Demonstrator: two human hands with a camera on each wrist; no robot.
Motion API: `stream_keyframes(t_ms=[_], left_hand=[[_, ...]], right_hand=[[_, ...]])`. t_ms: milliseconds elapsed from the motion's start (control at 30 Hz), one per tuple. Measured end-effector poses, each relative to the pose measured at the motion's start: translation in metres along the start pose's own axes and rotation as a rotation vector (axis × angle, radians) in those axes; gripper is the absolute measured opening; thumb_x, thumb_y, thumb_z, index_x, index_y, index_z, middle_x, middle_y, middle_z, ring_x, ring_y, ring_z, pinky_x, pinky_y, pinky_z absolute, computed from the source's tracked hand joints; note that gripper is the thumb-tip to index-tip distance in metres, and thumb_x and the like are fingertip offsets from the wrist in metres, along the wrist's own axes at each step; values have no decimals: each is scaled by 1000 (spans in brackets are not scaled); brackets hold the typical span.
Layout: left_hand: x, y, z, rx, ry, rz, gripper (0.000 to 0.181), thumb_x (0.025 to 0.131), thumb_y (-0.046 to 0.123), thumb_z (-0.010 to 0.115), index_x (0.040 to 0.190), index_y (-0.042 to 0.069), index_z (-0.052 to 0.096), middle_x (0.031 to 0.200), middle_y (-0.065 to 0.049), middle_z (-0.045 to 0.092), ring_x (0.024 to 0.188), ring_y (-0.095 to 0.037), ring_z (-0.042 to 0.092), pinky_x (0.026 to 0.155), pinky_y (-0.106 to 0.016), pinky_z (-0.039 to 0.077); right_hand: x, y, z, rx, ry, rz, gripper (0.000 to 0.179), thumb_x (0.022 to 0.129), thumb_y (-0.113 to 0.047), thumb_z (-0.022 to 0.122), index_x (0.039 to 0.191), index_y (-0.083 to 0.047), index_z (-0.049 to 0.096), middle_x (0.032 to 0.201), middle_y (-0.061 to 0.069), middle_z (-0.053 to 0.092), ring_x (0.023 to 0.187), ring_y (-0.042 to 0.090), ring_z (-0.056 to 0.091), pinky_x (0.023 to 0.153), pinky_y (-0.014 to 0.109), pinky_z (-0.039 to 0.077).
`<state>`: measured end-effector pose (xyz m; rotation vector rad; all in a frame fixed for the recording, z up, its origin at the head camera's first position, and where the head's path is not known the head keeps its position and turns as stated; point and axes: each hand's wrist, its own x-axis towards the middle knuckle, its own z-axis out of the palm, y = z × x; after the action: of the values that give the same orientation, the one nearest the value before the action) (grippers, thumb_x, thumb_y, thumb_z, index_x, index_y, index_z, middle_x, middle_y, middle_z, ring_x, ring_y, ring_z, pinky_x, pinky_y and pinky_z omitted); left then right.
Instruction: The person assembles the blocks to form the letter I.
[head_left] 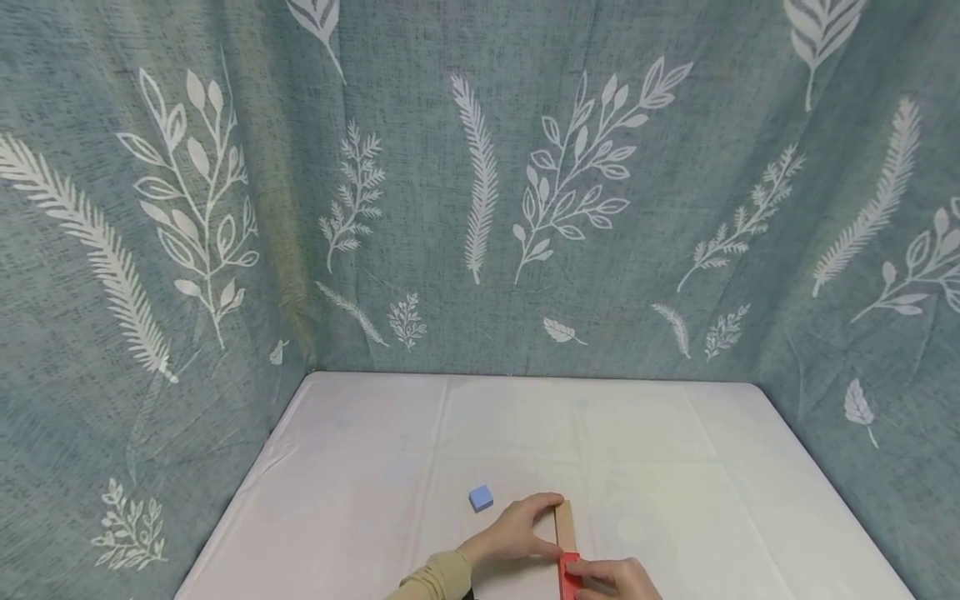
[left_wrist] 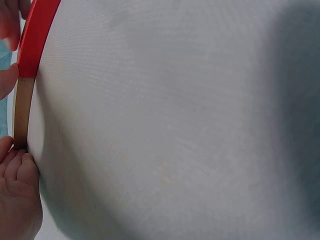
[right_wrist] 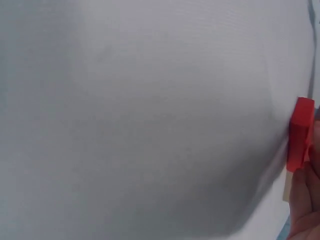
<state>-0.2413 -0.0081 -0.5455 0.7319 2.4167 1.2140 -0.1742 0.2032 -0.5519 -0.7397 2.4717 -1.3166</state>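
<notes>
A plain wooden block (head_left: 565,527) and a red block (head_left: 569,575) lie end to end in one line on the white table. My left hand (head_left: 517,530) holds the wooden block lengthwise, fingers at its far end and thumb by the joint with the red one. In the left wrist view the fingers (left_wrist: 20,172) meet the wooden end, and the red block (left_wrist: 37,40) runs on from it. My right hand (head_left: 617,577) grips the red block; in the right wrist view fingers and thumb are around the red piece (right_wrist: 300,135), which partly hides the wood behind.
A small blue block (head_left: 481,498) sits on the table to the left of my left hand. The white tabletop (head_left: 360,467) spreads out around the hands. Green-grey cloth (head_left: 420,208) with white leaf prints hangs behind and at both sides.
</notes>
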Motion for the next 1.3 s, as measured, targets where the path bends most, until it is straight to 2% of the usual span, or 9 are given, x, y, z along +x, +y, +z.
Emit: stream_keyframes(t_ms=[167, 333, 467, 533, 600, 700, 833, 967, 1300], left_hand=[[1, -1, 2, 24, 0, -3, 64, 75, 20, 79, 132, 9, 52, 138, -6, 54, 131, -21, 48, 111, -30, 41], [1, 0, 3, 26, 2, 7, 65, 75, 19, 80, 132, 9, 52, 138, -6, 54, 131, -21, 48, 111, -31, 41], [0, 0, 4, 9, -9, -1, 64, 75, 21, 80, 132, 10, 53, 138, -6, 54, 131, -21, 48, 111, -31, 41], [0, 0, 3, 12, -11, 1, 64, 75, 21, 79, 132, 10, 53, 138, -6, 54, 131, -21, 48, 111, -32, 41], [0, 0, 2, 18, -7, 3, 64, 75, 21, 79, 132, 10, 53, 138, -6, 54, 131, -21, 48, 111, -32, 41], [0, -1, 1, 21, 0, 20, 65, 75, 21, 79, 132, 9, 52, 138, -7, 53, 131, -22, 47, 111, -32, 40], [2, 0, -1, 8, -2, 25, 65, 75, 21, 79, 133, 9, 52, 139, -7, 53, 131, -21, 47, 111, -30, 41], [2, 1, 0, 3, 1, 17, 64, 75, 19, 79, 133, 9, 52, 139, -7, 53, 132, -21, 47, 111, -31, 41], [3, -2, 0, 22, 1, 3, 66, 75, 22, 79, 133, 7, 51, 140, -9, 52, 132, -23, 47, 112, -34, 40]], right_hand=[[3, -3, -1, 58, 71, 52, 40, 84, -23, 70, 116, 2, 66, 114, 19, 67, 107, 4, 63, 83, 40, 59], [10, 1, 1, 58, 150, 96, 40, 83, -23, 72, 115, 0, 67, 114, 16, 69, 105, 9, 65, 83, 37, 59], [10, 5, 4, 74, 129, 159, 41, 82, -23, 73, 115, 1, 66, 113, 16, 69, 104, 18, 67, 82, 34, 59], [10, 6, 5, 62, 111, 156, 42, 82, -23, 72, 115, 2, 66, 113, 17, 69, 103, 17, 67, 82, 32, 59], [11, 7, 5, 41, 101, 121, 42, 84, -25, 71, 116, 2, 66, 113, 17, 68, 104, 10, 66, 82, 29, 59], [13, 9, 4, -29, 112, -7, 41, 86, -25, 69, 114, 4, 66, 112, 18, 68, 104, 2, 62, 79, 25, 60], [15, 11, 2, -61, 128, -127, 40, 87, -23, 68, 112, 8, 65, 109, 23, 67, 104, 3, 60, 76, 21, 60], [17, 9, 0, -50, 111, -125, 42, 87, -24, 68, 112, 9, 65, 110, 24, 66, 103, 3, 60, 76, 20, 59], [19, 8, -2, -166, 81, -140, 40, 87, -25, 67, 114, 4, 66, 110, 19, 68, 104, 6, 62, 78, 15, 57]])
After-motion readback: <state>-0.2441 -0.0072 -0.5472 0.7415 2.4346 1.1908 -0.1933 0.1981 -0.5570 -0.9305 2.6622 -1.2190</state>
